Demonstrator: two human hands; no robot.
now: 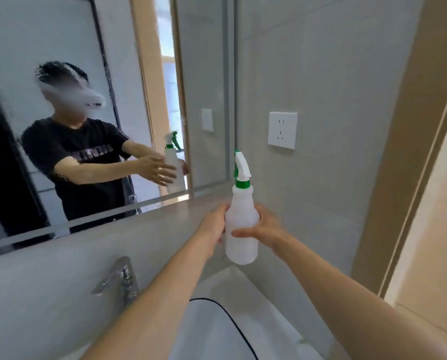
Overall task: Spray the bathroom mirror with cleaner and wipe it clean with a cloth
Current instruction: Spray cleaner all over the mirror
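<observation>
A white spray bottle [242,224] with a green collar and a white and green trigger head stands upright in the air, above the back right corner of the sink. My right hand [262,227] wraps its body from the right, fingers in front. My left hand [214,224] touches the bottle's left side, fingers behind it. The mirror [108,74] fills the upper left of the wall and reflects a person in a black T-shirt with both arms and the bottle. No cloth is in view.
A chrome tap [119,278] stands at the sink's back edge, left of my arms. The white sink [217,331] lies below, with a black cable [232,320] across it. A white wall socket [282,129] sits right of the mirror. A beige frame [404,178] runs down the right.
</observation>
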